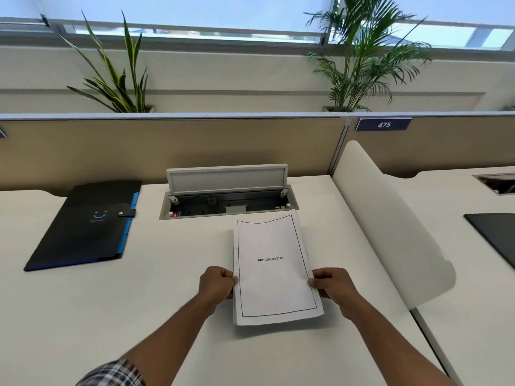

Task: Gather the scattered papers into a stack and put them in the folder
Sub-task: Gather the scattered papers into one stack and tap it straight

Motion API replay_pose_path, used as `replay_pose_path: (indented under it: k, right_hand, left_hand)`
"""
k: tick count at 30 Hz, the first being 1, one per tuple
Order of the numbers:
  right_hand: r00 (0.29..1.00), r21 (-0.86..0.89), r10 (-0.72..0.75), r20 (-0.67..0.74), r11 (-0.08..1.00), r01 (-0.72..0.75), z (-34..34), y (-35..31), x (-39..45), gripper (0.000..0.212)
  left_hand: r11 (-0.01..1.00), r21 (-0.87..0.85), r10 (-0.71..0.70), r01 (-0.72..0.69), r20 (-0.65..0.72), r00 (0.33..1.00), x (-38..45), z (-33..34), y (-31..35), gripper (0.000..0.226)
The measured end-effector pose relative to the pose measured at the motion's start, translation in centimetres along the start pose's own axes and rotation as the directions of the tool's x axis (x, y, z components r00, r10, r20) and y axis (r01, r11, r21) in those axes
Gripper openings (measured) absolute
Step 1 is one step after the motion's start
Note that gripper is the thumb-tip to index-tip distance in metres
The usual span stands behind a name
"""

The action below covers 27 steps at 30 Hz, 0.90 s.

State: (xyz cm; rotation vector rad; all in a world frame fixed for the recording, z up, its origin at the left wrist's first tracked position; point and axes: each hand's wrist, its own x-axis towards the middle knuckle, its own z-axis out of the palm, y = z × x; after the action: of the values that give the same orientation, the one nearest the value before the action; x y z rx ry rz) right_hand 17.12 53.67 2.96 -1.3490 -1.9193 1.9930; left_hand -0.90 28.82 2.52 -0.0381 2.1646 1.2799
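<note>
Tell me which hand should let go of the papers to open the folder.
Probably the left hand. The black folder lies closed, its snap strap fastened, at the far left of the desk, on that hand's side. The right hand can keep its grip on the paper stack.

A person's left hand [217,282] and right hand [333,284] grip opposite long edges of a stack of papers [274,271], its top sheet reading "BIBLIOGRAPHY", above a white table [139,302]. A closed black folder [83,227] lies well apart to the left.

Both hands [216,282] [333,284] curled in grip
</note>
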Motion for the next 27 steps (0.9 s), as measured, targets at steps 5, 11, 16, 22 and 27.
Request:
replay_pose_path:
  k: [5,11,16,22,27]
  right_hand:
    - [0.999,-0.056,0.016,-0.039,0.998,-0.018,0.1,0.1,2.5,0.015]
    - [0.995,-0.179,0.003,-0.1,0.984,-0.021,0.5,1.0,3.8,0.016]
    - [0.988,-0.262,-0.033,-0.153,0.965,-0.008,1.1,1.1,3.8,0.012]
    - [0.951,-0.441,-0.19,-0.242,0.895,0.066,3.0,-0.1,3.5,0.049]
    - [0.966,-0.492,-0.153,-0.209,0.87,0.031,5.2,-0.9,3.5,0.065]
  left_hand:
    - [0.998,0.055,0.01,-0.01,-0.007,1.0,1.4,0.8,0.7,0.02]
    - [0.998,0.07,-0.002,0.003,-0.014,1.0,2.4,1.8,-0.3,0.016]
    - [0.993,0.109,0.05,-0.041,-0.086,0.995,2.3,1.9,-0.4,0.002]
    - [0.973,0.18,0.166,-0.144,-0.112,0.98,2.6,1.8,0.5,0.016]
    - [1.0,0.017,0.027,-0.026,-0.03,0.999,2.6,2.8,1.6,0.018]
